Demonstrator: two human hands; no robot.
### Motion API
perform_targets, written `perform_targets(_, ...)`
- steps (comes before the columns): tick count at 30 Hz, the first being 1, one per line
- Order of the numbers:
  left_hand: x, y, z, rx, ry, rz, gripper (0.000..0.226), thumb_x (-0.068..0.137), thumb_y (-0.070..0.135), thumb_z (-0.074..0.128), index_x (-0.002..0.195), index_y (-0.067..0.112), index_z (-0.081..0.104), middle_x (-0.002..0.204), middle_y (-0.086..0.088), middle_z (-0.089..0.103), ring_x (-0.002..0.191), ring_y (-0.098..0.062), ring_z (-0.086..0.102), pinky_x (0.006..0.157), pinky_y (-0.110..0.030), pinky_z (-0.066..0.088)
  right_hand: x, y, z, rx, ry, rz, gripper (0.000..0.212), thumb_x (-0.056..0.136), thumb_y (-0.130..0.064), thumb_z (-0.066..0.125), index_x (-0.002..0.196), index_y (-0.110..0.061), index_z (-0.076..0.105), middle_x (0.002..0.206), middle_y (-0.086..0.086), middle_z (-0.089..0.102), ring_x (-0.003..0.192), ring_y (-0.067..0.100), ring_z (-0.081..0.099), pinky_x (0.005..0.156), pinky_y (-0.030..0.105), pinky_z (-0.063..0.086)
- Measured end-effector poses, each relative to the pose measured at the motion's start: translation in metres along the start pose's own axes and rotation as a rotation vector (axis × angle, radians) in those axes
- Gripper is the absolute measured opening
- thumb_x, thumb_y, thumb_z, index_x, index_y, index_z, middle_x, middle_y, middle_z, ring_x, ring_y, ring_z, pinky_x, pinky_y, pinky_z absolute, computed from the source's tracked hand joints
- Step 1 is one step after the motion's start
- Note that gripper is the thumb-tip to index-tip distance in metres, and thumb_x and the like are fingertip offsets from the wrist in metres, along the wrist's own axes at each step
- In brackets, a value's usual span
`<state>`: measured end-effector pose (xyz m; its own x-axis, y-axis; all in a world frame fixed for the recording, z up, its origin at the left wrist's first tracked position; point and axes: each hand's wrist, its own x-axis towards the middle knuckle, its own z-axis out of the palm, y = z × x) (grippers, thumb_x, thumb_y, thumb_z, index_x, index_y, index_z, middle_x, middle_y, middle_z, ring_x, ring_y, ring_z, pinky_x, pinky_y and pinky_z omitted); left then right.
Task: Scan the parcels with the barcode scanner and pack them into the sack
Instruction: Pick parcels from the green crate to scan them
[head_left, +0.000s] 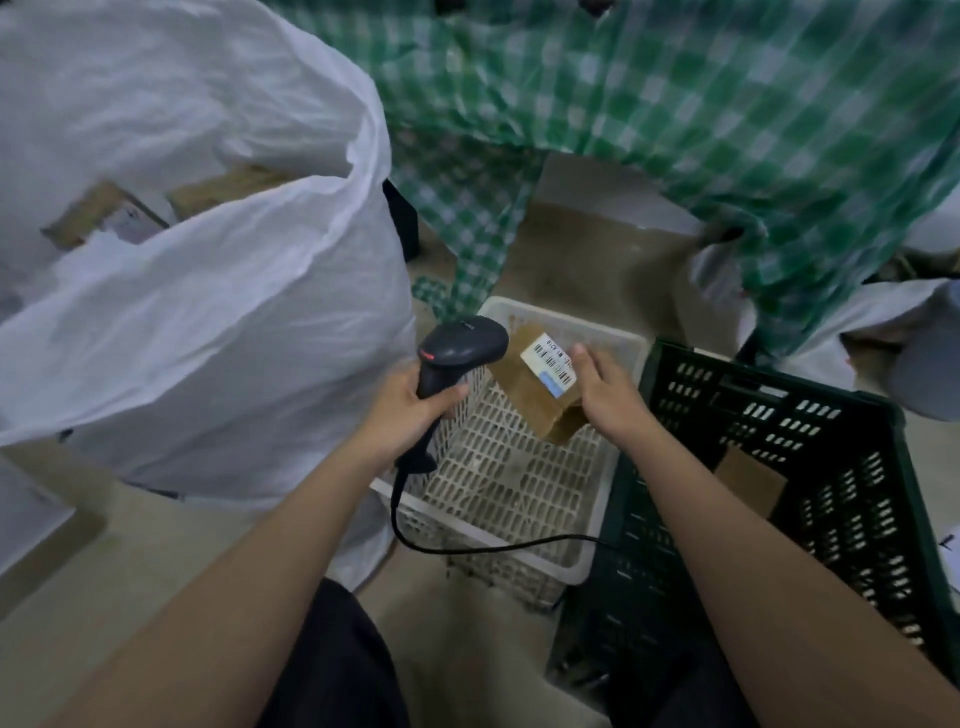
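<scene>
Left hand clenched round barcode scanner, right hand gripping labelled parcel: scanning step; next, probably into sack.

The slotted basket sits on the floor at the centre. The sack stands at its 9 o'clock, with parcels inside. The crate touches the basket at 3 o'clock. Over the basket, the scanner in the left grip lies at 9 o'clock of the parcel in the right grip. A checked cloth hangs at 12 o'clock.
</scene>
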<state>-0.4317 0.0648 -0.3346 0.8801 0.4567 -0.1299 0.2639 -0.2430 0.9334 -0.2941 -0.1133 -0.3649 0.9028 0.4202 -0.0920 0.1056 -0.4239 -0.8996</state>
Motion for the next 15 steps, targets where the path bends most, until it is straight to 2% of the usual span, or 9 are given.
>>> perform_targets(4,0.021,-0.014,0.014,-0.017,-0.058,-0.036,0.014,0.089,0.014,0.066,0.100,0.012,0.058,0.082,0.000,0.064,0.073,-0.006,0.060,0.059,-0.011,0.045,0.016,0.018,-0.001,-0.059,-0.013,0.056,0.039,0.104,-0.039,0.033,0.123,-0.013,0.056,0.109,0.005,0.061,0.098,0.021,0.057,0.070,0.029,0.040)
perform_targets(9,0.030,-0.018,0.022,-0.019,-0.062,-0.026,0.017,0.089,0.014,0.066,0.103,0.016,0.056,0.081,0.004,0.064,0.069,-0.005,0.060,0.056,-0.007,0.044,0.022,0.029,-0.001,-0.012,-0.009,0.131,0.043,0.104,-0.040,0.035,0.135,-0.014,0.049,0.124,0.007,0.057,0.103,0.017,0.051,0.081,0.027,0.035)
perform_targets(11,0.031,-0.018,0.024,-0.016,-0.059,-0.013,0.016,0.089,0.016,0.066,0.099,0.023,0.056,0.084,0.004,0.065,0.073,-0.006,0.061,0.062,-0.013,0.046,0.022,0.031,-0.001,-0.028,-0.005,0.132,0.043,0.104,-0.040,0.035,0.135,-0.014,0.049,0.127,0.008,0.057,0.103,0.017,0.050,0.082,0.027,0.035)
perform_targets(13,0.030,-0.018,0.025,-0.002,-0.066,-0.003,0.018,0.089,0.018,0.067,0.101,0.026,0.056,0.089,0.005,0.067,0.077,-0.006,0.062,0.066,-0.018,0.046,0.022,0.029,-0.002,-0.023,0.007,0.123,0.043,0.104,-0.040,0.035,0.134,-0.014,0.050,0.123,0.007,0.057,0.101,0.016,0.050,0.081,0.026,0.035)
perform_targets(15,0.029,-0.019,0.026,-0.003,-0.089,0.000,0.025,0.089,0.018,0.067,0.111,0.024,0.055,0.093,0.008,0.066,0.079,-0.003,0.062,0.063,-0.013,0.046,0.020,0.027,-0.002,-0.004,0.013,0.106,0.041,0.104,-0.040,0.034,0.131,-0.014,0.053,0.113,0.004,0.058,0.100,0.018,0.053,0.078,0.026,0.035)
